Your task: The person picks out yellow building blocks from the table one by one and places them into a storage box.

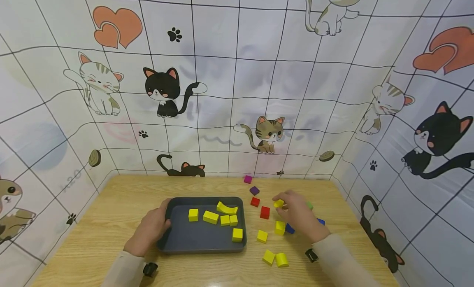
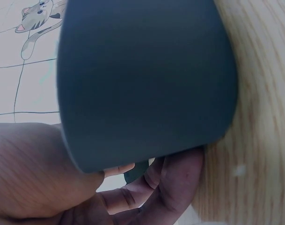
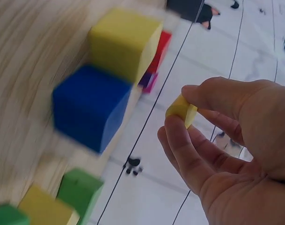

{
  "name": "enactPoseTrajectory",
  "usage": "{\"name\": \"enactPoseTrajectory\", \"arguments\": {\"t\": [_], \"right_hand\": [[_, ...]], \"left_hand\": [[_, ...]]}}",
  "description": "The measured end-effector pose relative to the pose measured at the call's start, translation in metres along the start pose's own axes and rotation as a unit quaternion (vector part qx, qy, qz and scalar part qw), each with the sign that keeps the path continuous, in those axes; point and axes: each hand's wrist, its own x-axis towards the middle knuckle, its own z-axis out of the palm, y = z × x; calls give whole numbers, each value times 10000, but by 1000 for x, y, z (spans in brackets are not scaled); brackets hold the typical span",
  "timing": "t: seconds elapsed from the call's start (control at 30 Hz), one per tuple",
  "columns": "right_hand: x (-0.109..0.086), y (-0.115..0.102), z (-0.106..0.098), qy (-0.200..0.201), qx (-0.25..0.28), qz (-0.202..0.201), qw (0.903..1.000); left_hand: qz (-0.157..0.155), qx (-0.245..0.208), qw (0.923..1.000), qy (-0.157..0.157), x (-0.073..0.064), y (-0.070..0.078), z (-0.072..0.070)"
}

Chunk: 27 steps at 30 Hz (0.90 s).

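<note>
My left hand [image 1: 151, 228] holds the left side of a dark grey tray [image 1: 192, 239], thumb over the rim. In the left wrist view its fingers curl against the outside of the tray's wall [image 2: 147, 84]. Several yellow blocks lie in the tray, including a curved arch-shaped one [image 1: 226, 208]. Right of the tray, my right hand [image 1: 299, 213] pinches a small yellow block [image 3: 179, 108] between thumb and fingertips, raised above the table. Below that hand are a yellow cube [image 1: 279, 227] and a blue block [image 1: 290, 228], partly hidden.
More yellow blocks [image 1: 262, 236] lie near the tray's right side. Red blocks [image 1: 264, 212], a purple block [image 1: 254, 190] and a magenta block [image 1: 248, 179] trail toward the table's back edge. A green block [image 3: 79, 192] sits beyond my right hand. A cat-printed curtain [image 1: 218, 93] surrounds the wooden table.
</note>
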Motion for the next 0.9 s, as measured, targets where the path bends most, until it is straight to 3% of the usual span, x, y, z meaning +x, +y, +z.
{"name": "enactPoseTrajectory", "arguments": {"t": [0.23,0.4,0.63,0.9], "right_hand": [[2,-34,17,-243,75,-138,9996],[4,-58,29,-507,103,-497,9974],[9,-96,46,-928,244,-1218,9879],[13,-128,67,-1601,-93,-1385,9773]], "left_hand": [[159,41,9998,123,-2,-1,0],[118,16,9999,86,-1,0,-1],[103,44,9999,95,-2,1,-2],[115,31,9999,69,1,0,-2]]}}
